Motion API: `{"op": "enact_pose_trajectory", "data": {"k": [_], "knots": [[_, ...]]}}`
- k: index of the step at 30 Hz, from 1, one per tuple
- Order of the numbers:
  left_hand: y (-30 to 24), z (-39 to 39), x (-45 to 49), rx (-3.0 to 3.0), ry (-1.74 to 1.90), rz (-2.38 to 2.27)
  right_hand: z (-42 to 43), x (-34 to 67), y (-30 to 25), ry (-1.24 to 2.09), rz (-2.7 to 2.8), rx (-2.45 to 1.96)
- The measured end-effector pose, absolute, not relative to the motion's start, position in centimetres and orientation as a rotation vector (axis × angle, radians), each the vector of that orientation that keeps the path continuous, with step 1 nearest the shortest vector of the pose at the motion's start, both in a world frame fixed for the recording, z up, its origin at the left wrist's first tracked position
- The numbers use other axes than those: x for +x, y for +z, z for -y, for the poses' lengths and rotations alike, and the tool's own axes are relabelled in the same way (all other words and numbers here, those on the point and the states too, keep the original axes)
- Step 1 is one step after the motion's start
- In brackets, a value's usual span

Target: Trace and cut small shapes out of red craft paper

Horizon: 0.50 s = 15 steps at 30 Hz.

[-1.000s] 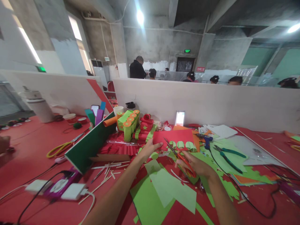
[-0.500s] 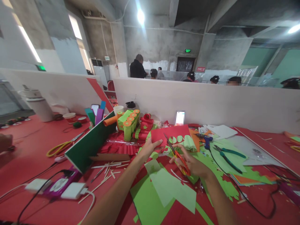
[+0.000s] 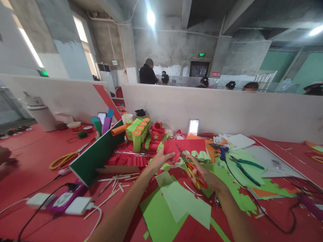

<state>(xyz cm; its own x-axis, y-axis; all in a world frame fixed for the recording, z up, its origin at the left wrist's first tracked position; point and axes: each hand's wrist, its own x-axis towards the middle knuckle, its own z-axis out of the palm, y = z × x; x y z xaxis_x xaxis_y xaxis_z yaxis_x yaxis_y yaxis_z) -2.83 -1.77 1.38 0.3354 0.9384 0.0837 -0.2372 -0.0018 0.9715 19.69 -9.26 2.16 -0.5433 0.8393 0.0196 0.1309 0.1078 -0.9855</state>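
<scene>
My left hand (image 3: 161,159) pinches the near left edge of a sheet of red paper (image 3: 193,146), thumb on top. In my right hand (image 3: 202,173) are scissors (image 3: 196,174) with red and yellow handles. Their blades point up and left and lie at the red paper, close to my left thumb. Behind the blades, light green paper rolls (image 3: 204,156) rest under the sheet's near edge. Below my hands lie pale green sheets (image 3: 186,201) and a brighter green sheet (image 3: 156,215).
Green and orange paper rolls (image 3: 138,134) stand beside a dark green board (image 3: 93,158). To the right are pliers (image 3: 246,169) and a blue glue gun (image 3: 223,151). Wooden sticks (image 3: 113,191) and a purple power strip (image 3: 67,198) lie left. A white partition (image 3: 222,111) closes the back.
The red sheet has tilted and shifted slightly right and down, covering more of the green rolls. The scissor handles have spread apart in my right hand.
</scene>
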Motion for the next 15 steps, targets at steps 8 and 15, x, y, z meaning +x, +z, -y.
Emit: {"op": "enact_pose_trajectory", "data": {"k": [8, 15], "knots": [[0.46, 1.47, -3.21, 1.246, 1.015, -0.766, 8.92, 19.77, 1.83, 1.539, 1.674, -0.981], [0.67, 1.61, -3.27, 1.234, 1.014, -0.765, 8.92, 19.56, 1.53, 1.527, 1.643, -0.972]]}}
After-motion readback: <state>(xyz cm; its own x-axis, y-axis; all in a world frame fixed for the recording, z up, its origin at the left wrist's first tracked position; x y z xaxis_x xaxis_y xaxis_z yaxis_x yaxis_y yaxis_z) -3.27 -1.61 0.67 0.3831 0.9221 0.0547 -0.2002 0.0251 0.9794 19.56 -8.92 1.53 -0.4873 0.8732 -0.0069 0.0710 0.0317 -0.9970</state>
